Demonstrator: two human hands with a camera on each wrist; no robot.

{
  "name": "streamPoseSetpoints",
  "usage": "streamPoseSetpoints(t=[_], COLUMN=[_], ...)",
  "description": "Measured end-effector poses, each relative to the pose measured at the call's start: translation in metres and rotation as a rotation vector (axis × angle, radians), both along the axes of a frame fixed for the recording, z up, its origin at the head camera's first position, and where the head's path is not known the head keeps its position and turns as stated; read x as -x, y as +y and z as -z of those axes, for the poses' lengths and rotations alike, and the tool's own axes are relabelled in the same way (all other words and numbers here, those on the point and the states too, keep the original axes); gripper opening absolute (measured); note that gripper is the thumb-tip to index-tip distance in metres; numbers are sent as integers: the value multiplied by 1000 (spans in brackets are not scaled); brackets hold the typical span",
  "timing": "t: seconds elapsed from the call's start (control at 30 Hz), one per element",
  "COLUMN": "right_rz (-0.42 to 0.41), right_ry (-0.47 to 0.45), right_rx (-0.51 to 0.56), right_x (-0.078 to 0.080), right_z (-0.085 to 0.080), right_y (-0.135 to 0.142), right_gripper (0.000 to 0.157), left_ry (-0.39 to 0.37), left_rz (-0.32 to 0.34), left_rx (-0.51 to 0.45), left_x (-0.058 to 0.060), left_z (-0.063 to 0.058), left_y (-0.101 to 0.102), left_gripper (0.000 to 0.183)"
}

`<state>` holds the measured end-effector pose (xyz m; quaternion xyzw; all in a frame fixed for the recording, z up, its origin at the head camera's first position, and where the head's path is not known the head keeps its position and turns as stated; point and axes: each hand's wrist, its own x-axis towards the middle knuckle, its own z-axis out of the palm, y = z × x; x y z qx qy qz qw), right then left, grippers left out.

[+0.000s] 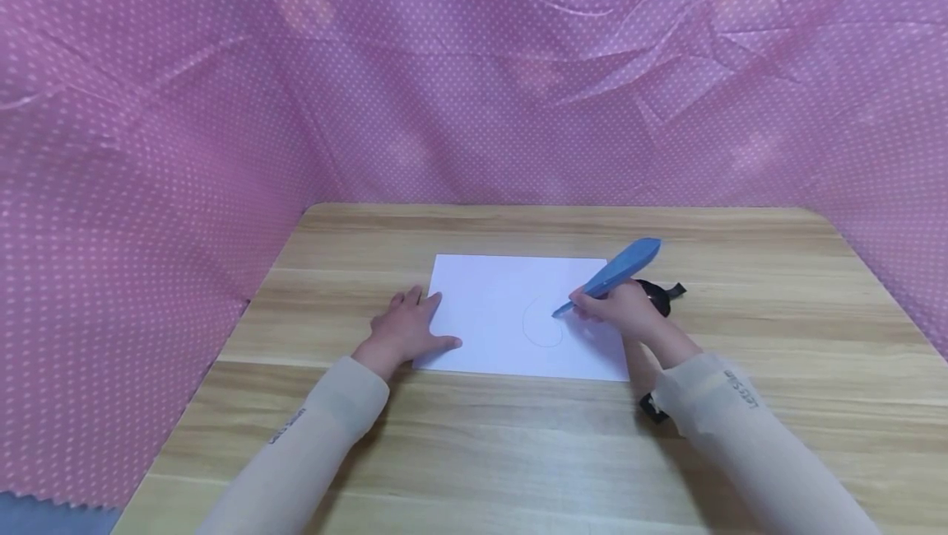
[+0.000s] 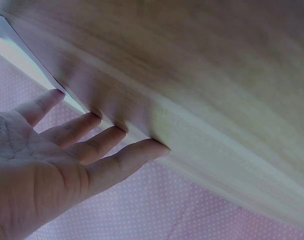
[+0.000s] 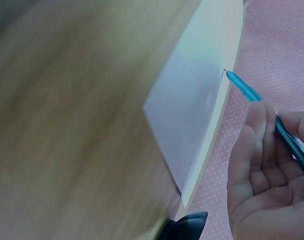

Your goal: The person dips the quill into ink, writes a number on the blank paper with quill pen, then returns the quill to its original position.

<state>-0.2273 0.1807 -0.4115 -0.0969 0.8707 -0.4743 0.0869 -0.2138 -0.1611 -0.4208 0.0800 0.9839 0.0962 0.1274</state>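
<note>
A white sheet of paper (image 1: 481, 304) lies flat on the wooden table, with a thin curved line drawn near its middle. My right hand (image 1: 618, 306) pinches a blue pen (image 1: 625, 263) with a wide feather-shaped top, its tip touching the paper beside the line. In the right wrist view the pen (image 3: 251, 94) runs between thumb and fingers of the right hand (image 3: 271, 175). My left hand (image 1: 406, 327) rests spread at the paper's left edge, thumb on the sheet. The left wrist view shows the left hand (image 2: 42, 160) with fingertips on the table.
A black object with a short strap (image 1: 655, 296) sits just beyond the right hand, partly hidden by it. Another small black piece (image 1: 653, 409) shows by the right sleeve. Pink dotted cloth (image 1: 474, 123) hangs around the wooden table (image 1: 518, 453).
</note>
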Motion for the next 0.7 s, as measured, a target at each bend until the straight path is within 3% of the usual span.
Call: streamPoseSetpoints(t=[0.7], right_rz=[-29], right_ry=[57], right_rx=[15], right_x=[1], right_z=[4], right_y=[-17], right_gripper=[23], left_ry=[1], left_rz=[-11], left_rx=[-21], left_x=[-2], left_z=[2], left_y=[0], left_gripper=[94])
